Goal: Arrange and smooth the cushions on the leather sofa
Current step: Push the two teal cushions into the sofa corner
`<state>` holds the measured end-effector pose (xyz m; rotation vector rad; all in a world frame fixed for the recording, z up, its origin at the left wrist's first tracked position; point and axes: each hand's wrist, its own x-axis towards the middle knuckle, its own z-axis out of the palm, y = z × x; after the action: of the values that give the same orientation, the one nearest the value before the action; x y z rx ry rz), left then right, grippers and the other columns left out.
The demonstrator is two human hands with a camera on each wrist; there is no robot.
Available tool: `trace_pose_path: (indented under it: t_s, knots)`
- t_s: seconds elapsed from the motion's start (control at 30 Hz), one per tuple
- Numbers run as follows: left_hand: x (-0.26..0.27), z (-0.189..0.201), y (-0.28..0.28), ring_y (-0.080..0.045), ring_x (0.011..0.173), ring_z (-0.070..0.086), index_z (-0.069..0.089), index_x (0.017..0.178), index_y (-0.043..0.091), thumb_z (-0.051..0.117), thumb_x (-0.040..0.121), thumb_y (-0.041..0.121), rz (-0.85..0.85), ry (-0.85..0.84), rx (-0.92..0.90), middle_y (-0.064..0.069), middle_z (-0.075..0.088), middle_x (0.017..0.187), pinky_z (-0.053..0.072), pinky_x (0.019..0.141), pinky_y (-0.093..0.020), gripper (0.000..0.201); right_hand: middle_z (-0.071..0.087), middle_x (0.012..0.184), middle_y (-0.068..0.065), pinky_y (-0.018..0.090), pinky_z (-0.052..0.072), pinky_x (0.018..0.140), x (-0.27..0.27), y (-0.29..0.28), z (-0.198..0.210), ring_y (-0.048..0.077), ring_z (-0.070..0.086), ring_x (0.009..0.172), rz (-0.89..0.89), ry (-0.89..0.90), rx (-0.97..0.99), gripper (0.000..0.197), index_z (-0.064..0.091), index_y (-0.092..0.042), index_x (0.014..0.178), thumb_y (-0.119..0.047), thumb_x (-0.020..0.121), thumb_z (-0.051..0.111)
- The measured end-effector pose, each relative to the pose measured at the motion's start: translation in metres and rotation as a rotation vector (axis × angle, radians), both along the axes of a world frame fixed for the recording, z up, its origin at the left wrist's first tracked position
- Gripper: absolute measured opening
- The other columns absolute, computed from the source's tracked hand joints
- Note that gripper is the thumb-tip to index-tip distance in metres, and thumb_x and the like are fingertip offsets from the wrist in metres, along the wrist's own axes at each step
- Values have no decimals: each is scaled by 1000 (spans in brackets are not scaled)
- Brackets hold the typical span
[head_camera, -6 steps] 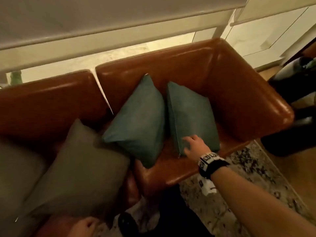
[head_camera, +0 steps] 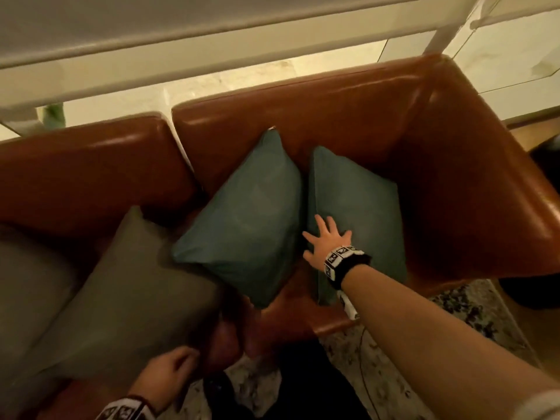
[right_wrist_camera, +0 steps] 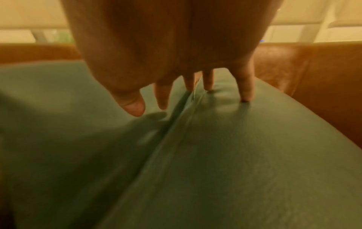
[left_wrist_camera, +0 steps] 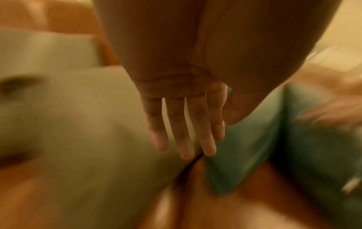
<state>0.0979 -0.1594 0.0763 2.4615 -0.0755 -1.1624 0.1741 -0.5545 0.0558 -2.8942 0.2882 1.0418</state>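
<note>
Left hand: low at the sofa's front edge, fingers loose, holding nothing; the grey-green cushion lies just beyond it.
Left teal cushion: stands tilted just left of the right hand, touching its neighbour.
Right hand: open, fingers spread flat on the right teal cushion, near its left seam.
Advice: I think it is better to stroke with the flat palm from seam to far corner, light pressure, so the cushion does not tip.
</note>
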Motion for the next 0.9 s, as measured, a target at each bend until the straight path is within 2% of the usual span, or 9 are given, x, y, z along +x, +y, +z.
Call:
trace_pose_path:
  t_s: [0.1,0.2,0.3,0.4,0.57,0.63,0.7,0.8,0.9]
  knots:
    - [46,51,-69,1,96,63,64,89,50,60,95,21,32,-86,-139,26,67,92,39,83,-8,30,-2,164,3,73,17,107,5,-19,-5,30,-2,149,55,22,-119,67,32,-36,148,-69,91,32]
    - [115,70,-142,7,90,63,66,97,38,59,95,22,100,-221,-230,17,71,94,46,89,-19,18,6,162,5,75,18,105,2,-45,-3,32,3,148,-34,-61,-93,75,34,-31,145,-74,84,44]
    - [179,73,-198,-8,91,65,69,110,25,60,93,21,74,-368,-276,6,72,100,46,88,-22,20,14,155,3,73,25,105,-7,-80,6,33,12,143,-109,-124,-100,75,42,-25,134,-70,76,62]
    - [240,69,-238,-18,104,63,61,127,23,62,90,27,18,-389,-261,0,65,118,45,95,-28,37,18,150,-1,69,27,108,-19,-123,15,33,14,140,-177,-190,-5,68,46,-29,122,-63,70,74]
    - [300,22,-246,-38,138,32,21,148,42,78,67,59,-6,-406,92,-5,26,155,33,110,-58,100,13,153,2,58,34,111,-51,-190,43,34,17,142,-363,-260,45,102,26,-36,146,-53,64,84]
    - [302,-3,-236,-43,143,20,6,151,42,86,50,63,55,-305,199,-7,12,161,25,113,-62,131,8,156,2,56,37,110,-67,-214,52,36,18,143,-573,-245,13,113,16,-38,151,-47,64,87]
    - [296,-21,-227,-46,143,19,-3,152,42,88,33,62,84,-135,240,-12,10,161,24,114,-62,151,9,158,7,54,40,109,-80,-234,58,39,23,142,-730,-149,6,113,9,-36,153,-41,70,86]
    - [284,-35,-225,-51,133,34,-1,150,43,92,36,58,41,-79,245,-17,23,155,34,108,-63,148,7,161,8,53,40,109,-97,-252,57,42,28,141,-836,-48,52,116,1,-42,153,-45,71,83]
    - [279,-30,-229,-48,124,46,11,147,42,89,40,64,8,-186,200,-17,40,145,43,101,-60,135,1,163,9,58,33,112,-102,-249,44,44,21,144,-1030,-68,92,136,-9,-47,151,-68,53,84]
